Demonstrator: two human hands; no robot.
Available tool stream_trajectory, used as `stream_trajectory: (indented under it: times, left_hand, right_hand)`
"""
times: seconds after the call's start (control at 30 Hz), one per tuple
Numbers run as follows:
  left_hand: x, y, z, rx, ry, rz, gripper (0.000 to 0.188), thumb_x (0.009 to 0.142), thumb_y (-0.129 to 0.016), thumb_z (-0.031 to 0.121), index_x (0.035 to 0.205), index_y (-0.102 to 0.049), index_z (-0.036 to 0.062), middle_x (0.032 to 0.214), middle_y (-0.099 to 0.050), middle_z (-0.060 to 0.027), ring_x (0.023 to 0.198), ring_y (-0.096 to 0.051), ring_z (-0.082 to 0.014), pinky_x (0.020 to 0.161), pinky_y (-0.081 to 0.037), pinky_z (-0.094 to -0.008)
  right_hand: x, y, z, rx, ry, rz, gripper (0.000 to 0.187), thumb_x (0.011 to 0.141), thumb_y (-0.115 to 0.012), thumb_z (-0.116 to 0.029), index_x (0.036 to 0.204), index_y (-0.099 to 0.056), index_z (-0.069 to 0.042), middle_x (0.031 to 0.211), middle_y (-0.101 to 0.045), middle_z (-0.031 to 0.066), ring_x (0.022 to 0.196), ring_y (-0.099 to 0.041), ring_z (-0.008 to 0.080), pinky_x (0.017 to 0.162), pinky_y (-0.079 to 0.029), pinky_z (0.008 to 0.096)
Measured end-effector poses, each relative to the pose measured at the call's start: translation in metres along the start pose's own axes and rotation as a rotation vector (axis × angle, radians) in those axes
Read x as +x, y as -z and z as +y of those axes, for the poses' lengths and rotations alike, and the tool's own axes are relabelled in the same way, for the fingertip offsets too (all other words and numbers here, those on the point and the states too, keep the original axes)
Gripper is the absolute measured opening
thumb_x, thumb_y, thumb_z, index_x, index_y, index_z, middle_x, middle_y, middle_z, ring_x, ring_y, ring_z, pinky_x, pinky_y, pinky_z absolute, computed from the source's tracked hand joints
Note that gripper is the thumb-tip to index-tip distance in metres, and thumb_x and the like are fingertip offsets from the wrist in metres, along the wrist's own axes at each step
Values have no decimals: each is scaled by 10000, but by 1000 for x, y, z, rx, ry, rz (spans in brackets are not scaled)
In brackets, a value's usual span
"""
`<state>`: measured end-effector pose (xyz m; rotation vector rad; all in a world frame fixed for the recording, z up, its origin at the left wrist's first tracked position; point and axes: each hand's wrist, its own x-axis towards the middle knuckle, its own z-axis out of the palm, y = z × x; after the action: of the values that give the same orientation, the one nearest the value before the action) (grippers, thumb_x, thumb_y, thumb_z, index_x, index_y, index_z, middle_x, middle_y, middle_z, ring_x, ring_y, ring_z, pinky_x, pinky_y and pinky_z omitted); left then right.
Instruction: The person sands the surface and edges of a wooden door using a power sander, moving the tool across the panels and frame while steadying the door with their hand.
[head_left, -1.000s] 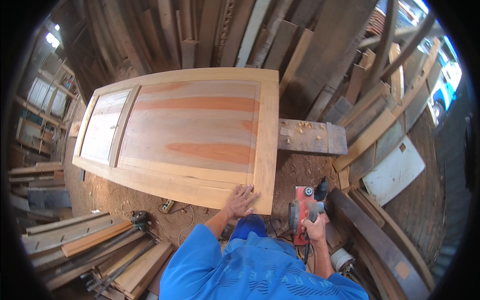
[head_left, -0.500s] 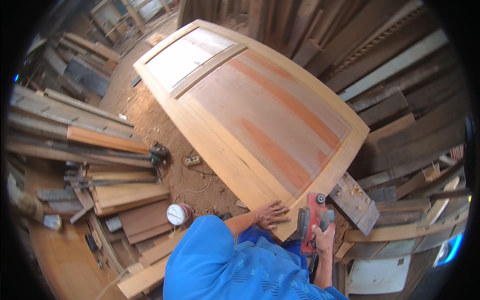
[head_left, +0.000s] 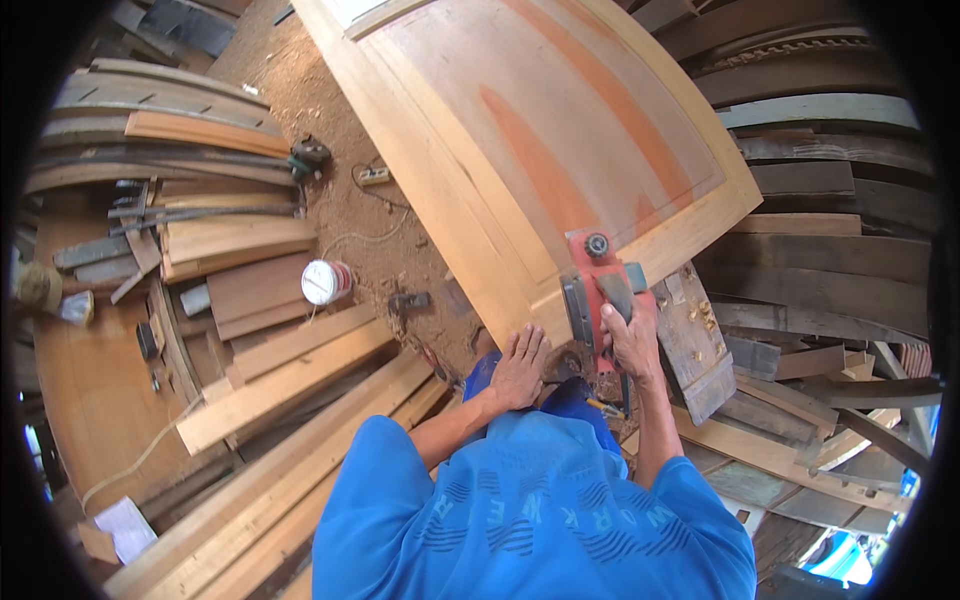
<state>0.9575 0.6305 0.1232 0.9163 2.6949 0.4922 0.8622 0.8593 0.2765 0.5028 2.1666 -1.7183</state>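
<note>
A wooden panel door (head_left: 440, 120) with a pale frame and orange-streaked panels slants away from me. My left hand (head_left: 521, 364) lies flat on its near corner, fingers stretched out. My right hand (head_left: 632, 342) is wrapped round the rear handle of a red electric planer (head_left: 592, 285) with a dark round knob at its front. The planer is over the door's near end rail, just right of my left hand. Its underside is hidden, so whether it touches the wood cannot be made out.
A worn plank (head_left: 690, 350) with shavings sticks out beneath the door. Stacked boards (head_left: 830, 270) stand at the right, more timber (head_left: 240, 240) at the left. A white bucket (head_left: 326, 282), a power strip (head_left: 374, 176) with a cord and a dark green tool (head_left: 308, 158) are on the left.
My view has tilted down, so the door's far end has left the picture. The right hand still grips the planer, and the left hand remains flat on the door's corner.
</note>
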Motion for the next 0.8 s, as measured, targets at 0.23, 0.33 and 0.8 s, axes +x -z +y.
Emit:
stream_trajectory:
  times: [0.23,0.33,0.8]
  left_hand:
    - [-77,-66,87,-422,210,-66,677,901,-671,296,1491,-495,12,1557,-413,-319,1463,-377,-501,1218,-297,-565]
    - [-104,-134,85,-1119,1064,249,588,1001,-615,348,1485,-505,32,1294,-689,-177,1099,-693,-348,976,-531,-442]
    - [-42,-99,-35,-2178,949,537,754,1064,-261,634,1403,-549,25,1209,-680,-130,1057,-612,-265,988,-460,-440]
  right_hand:
    - [-33,19,36,4,36,-317,513,1009,-593,-474,1196,-593,4,730,-554,2,578,-527,84,527,-456,268]
    - [-54,10,52,10,-24,-409,521,1015,-577,-470,1232,-585,3,720,-547,3,571,-520,85,520,-456,270]
    - [-93,-29,134,-233,222,-477,555,933,-669,-450,1185,-622,42,955,-688,273,924,-688,412,834,-530,471]
